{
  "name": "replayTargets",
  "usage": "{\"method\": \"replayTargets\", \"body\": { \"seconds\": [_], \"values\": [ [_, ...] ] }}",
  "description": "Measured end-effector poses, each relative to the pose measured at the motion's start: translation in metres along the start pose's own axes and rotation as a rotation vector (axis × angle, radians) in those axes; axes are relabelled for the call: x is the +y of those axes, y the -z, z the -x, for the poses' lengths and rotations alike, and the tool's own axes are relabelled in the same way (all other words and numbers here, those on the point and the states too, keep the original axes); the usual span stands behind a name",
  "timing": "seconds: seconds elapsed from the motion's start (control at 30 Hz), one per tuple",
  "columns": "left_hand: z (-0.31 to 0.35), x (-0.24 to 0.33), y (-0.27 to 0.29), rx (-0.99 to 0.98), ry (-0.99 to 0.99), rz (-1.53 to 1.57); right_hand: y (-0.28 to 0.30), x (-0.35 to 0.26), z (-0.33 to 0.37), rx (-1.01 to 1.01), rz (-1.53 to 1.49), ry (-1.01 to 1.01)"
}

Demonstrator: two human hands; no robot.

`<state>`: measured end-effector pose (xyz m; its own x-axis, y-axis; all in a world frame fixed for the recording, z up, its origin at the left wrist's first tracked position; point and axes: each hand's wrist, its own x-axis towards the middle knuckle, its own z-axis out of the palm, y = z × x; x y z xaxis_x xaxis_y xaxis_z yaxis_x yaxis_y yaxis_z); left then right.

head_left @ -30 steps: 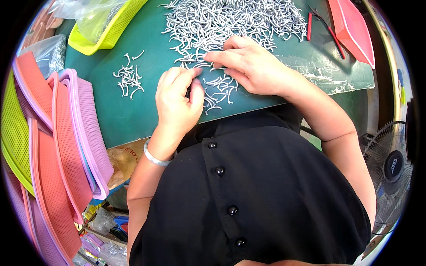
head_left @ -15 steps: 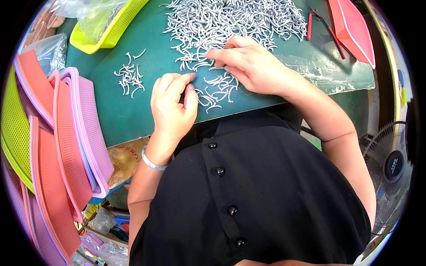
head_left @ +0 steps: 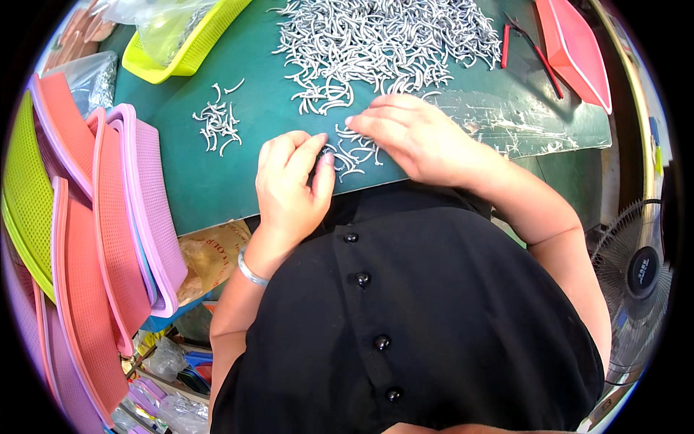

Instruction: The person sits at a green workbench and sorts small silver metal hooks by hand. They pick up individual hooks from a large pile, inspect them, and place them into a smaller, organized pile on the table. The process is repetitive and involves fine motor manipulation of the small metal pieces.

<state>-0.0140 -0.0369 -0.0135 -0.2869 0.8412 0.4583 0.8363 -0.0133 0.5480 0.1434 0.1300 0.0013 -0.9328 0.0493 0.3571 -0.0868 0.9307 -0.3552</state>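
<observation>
Several small curved silver-grey pieces, tube-like, form a small group (head_left: pixel 351 160) near the table's front edge. My left hand (head_left: pixel 293 186) is at the left side of this group, fingers curled, thumb and index tips close together; whether a piece is between them is hard to see. From the right my right hand (head_left: pixel 426 141) reaches over the group, palm down, fingers stretched, with the index tip touching the pieces' upper edge. Its thumb is hidden. Beyond my hands lies a large heap (head_left: pixel 390 47) of the same pieces. A second small group (head_left: pixel 218 124) lies to the left.
Red-handled pliers (head_left: pixel 531 50) and a pink tray (head_left: pixel 573 54) lie at the far right of the green table (head_left: pixel 217 188). A yellow-green basket (head_left: pixel 189 54) with plastic bags stands far left. Stacked coloured baskets (head_left: pixel 123 239) crowd the left side. A fan (head_left: pixel 640 271) is at right.
My right hand has come back from the large heap's near edge toward me, over the small group. My left hand has shifted slightly right and nearer, to the group's edge.
</observation>
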Motion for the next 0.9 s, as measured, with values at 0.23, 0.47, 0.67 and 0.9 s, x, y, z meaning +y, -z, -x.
{"method": "replayTargets", "body": {
  "seconds": [0.23, 0.47, 0.67, 0.9],
  "values": [
    [0.004, 0.005, 0.001, -0.058, -0.038, -0.026, -0.009, -0.015, 0.006, 0.026, -0.124, -0.042],
    [0.005, 0.000, -0.002, 0.022, 0.002, 0.035, -0.004, 0.005, -0.017, 0.155, -0.025, -0.009],
    [0.003, -0.003, -0.003, 0.059, 0.009, 0.059, -0.012, 0.014, -0.038, 0.142, -0.021, -0.049],
    [-0.023, -0.008, -0.003, 0.022, -0.082, -0.092, -0.015, 0.017, -0.037, 0.147, -0.060, -0.049]
  ]
}}
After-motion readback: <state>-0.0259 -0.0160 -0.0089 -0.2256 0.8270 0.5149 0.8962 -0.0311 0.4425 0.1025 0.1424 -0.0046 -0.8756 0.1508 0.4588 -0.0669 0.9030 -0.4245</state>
